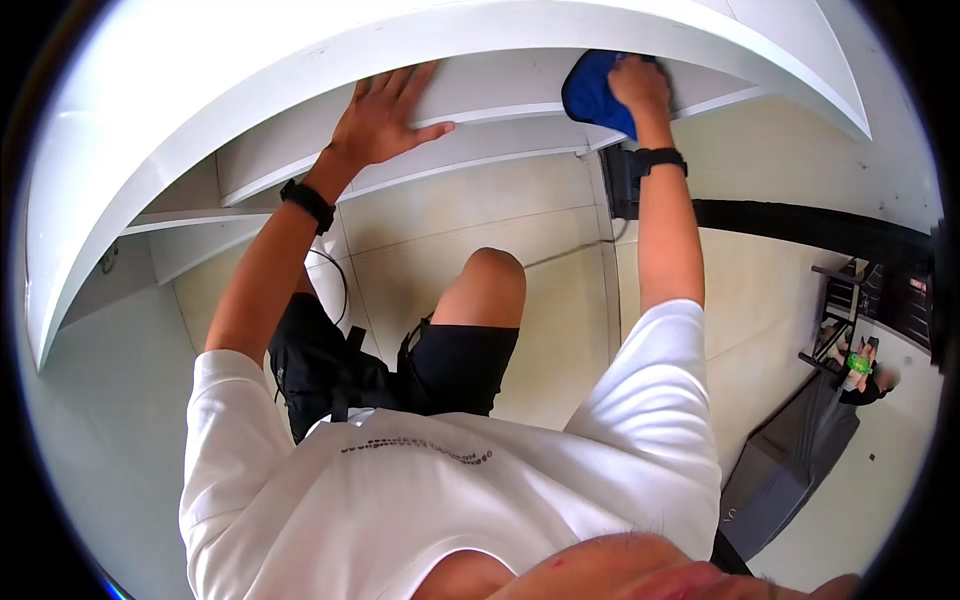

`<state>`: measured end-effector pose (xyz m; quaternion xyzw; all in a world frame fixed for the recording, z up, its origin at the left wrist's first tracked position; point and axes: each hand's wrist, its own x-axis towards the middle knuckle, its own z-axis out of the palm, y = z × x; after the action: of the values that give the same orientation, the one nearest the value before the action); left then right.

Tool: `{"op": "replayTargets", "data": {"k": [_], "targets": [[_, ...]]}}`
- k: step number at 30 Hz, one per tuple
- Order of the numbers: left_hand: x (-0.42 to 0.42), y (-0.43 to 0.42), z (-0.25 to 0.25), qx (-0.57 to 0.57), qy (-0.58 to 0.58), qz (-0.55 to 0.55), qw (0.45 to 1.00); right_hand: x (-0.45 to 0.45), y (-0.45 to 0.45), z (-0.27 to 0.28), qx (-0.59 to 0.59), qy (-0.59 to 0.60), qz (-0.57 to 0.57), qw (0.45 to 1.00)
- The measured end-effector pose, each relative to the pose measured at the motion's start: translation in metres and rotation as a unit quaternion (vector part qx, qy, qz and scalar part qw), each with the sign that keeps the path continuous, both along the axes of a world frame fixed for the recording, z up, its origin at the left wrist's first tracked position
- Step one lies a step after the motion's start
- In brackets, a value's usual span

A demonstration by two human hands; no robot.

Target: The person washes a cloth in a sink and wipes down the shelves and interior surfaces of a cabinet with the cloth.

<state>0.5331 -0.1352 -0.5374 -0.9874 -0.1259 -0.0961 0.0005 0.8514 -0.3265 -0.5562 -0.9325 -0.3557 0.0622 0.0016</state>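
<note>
Closest up there's a white short-sleeved T-shirt (440, 500) and black fabric shorts (455, 365), then a thin grey cable (575, 252) on beige floor tiles (480, 212).

Hands are well apart. The left hand (378, 125) is spread flat on a long white board shelf (495, 85), left of its middle, probably to brace the body. The right hand (642, 88) has fingers curled tight on a dark-blue fabric cloth (594, 95) toward the shelf's right end, lapping its front edge; guessing that grip stops it slipping.

Annoyingly, a broad white panel (450, 30) overhangs, hiding the cloth's far edge. A black boxy object (627, 182) crowds the right wrist. Way off right, another person (868, 385).
</note>
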Motion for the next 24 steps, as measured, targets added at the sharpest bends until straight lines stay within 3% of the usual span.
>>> {"op": "replayTargets", "data": {"k": [1,2,4,8,9,11,12,13,14,15,17,19,20,22,23,24], "targets": [[0.0,-0.002,0.0,-0.012,0.022,0.008,1.0,-0.037,0.003,0.011,0.032,0.014,0.001,0.999],[0.001,-0.003,0.001,-0.023,0.039,0.019,0.999,-0.058,0.006,0.0,0.005,0.02,0.073,0.997],[0.001,-0.005,0.0,-0.017,0.026,0.014,0.999,-0.12,0.012,0.028,0.092,-0.023,0.048,0.994],[0.0,0.001,-0.006,0.013,-0.046,-0.013,0.999,-0.081,0.018,0.035,0.058,0.02,0.006,0.998],[0.001,0.004,-0.012,0.018,-0.06,-0.021,0.998,-0.046,0.017,0.016,0.07,0.0,0.012,0.997],[0.002,0.006,-0.014,0.016,-0.111,-0.039,0.993,0.011,0.014,0.002,-0.032,-0.075,0.027,0.996],[0.0,-0.001,0.005,-0.027,-0.068,-0.05,0.996,0.07,0.011,-0.041,-0.014,-0.116,0.068,0.991],[0.001,-0.004,0.019,-0.064,-0.029,-0.061,0.996,0.039,0.01,-0.022,-0.002,0.0,-0.034,0.999],[0.009,0.002,0.0,-0.051,-0.022,-0.064,0.996,0.015,0.009,-0.013,0.077,-0.089,-0.044,0.992],[0.01,0.004,-0.015,-0.056,-0.012,-0.063,0.996,0.025,0.006,-0.03,0.074,-0.184,0.015,0.98],[0.02,0.01,-0.031,-0.057,-0.081,-0.085,0.991,-0.01,0.019,0.005,-0.056,-0.097,-0.039,0.993],[0.038,0.01,-0.032,-0.053,-0.068,-0.079,0.993,0.006,0.014,-0.012,0.026,-0.141,-0.029,0.989],[0.049,0.012,-0.035,-0.046,-0.114,-0.108,0.987,0.018,0.01,-0.022,0.102,-0.178,-0.018,0.979],[0.064,0.015,-0.043,-0.032,-0.145,-0.167,0.975,0.045,0.021,-0.013,-0.052,-0.04,-0.071,0.995],[0.067,0.018,-0.042,-0.056,-0.158,-0.217,0.962,0.057,0.02,-0.028,-0.043,-0.076,-0.06,0.994],[0.081,0.023,-0.067,-0.061,-0.283,-0.263,0.92,0.075,0.02,-0.049,-0.025,-0.057,-0.05,0.997]]}}
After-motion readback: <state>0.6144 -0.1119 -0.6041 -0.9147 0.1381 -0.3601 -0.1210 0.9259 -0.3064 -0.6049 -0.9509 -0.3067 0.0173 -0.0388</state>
